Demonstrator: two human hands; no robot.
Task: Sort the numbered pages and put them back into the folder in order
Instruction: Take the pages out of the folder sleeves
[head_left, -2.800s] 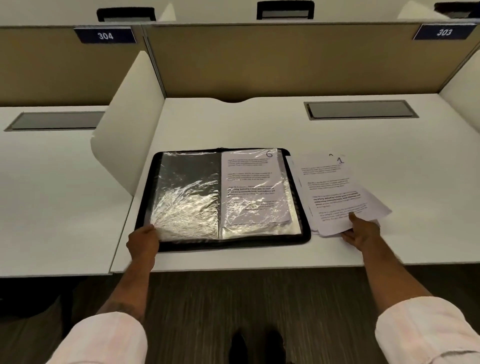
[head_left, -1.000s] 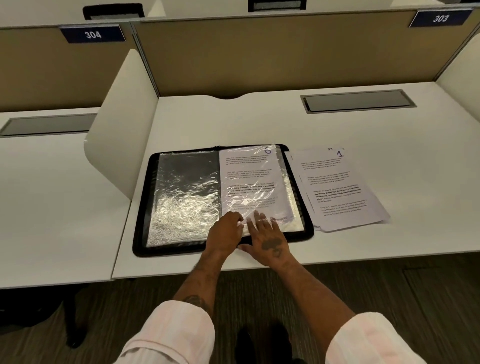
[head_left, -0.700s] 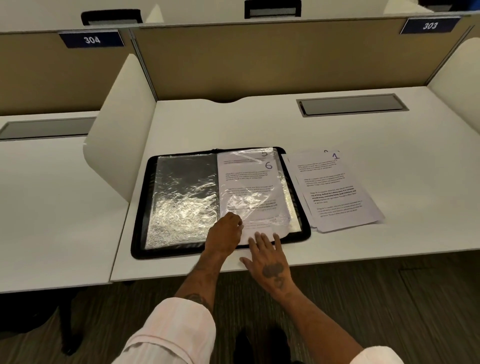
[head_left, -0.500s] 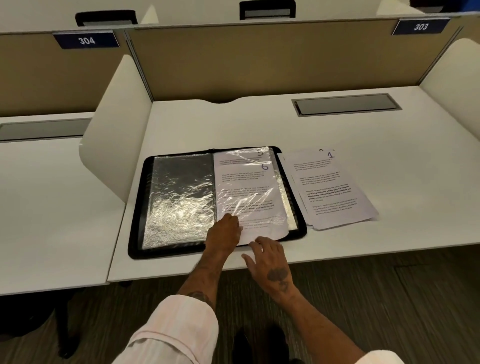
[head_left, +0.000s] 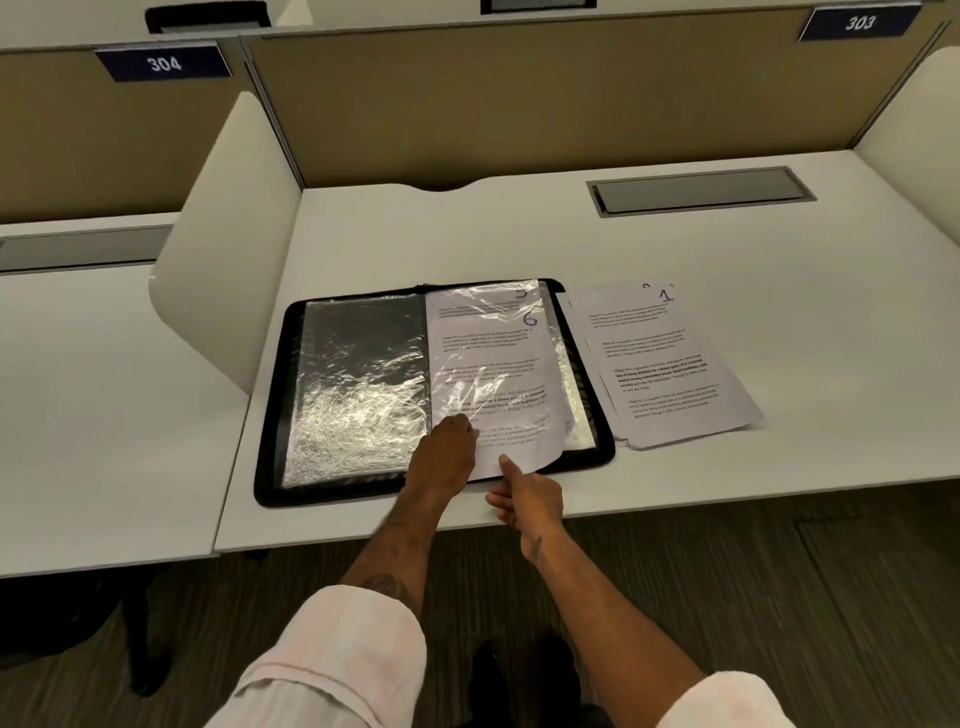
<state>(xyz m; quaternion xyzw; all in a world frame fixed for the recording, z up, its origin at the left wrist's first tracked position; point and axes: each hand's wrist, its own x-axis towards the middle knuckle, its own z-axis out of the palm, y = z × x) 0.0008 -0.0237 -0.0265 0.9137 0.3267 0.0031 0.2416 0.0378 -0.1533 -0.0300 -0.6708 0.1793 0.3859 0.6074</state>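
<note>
Folder (head_left: 268, 415) open flat on desk (head_left: 779, 291), near edge, slightly left of centre. Page 6 (head_left: 493, 364) sits in right-hand sleeve (head_left: 567, 374), slid part way out, near edge overhanging folder's rim. Right hand (head_left: 527, 501) pinches that near edge, thumb on top. Left hand (head_left: 449, 449) rests on sleeve by spine, fingers bent; grip or just pressing, can't tell. Loose stack (head_left: 670, 374), page 1 on top, just right of folder.
</note>
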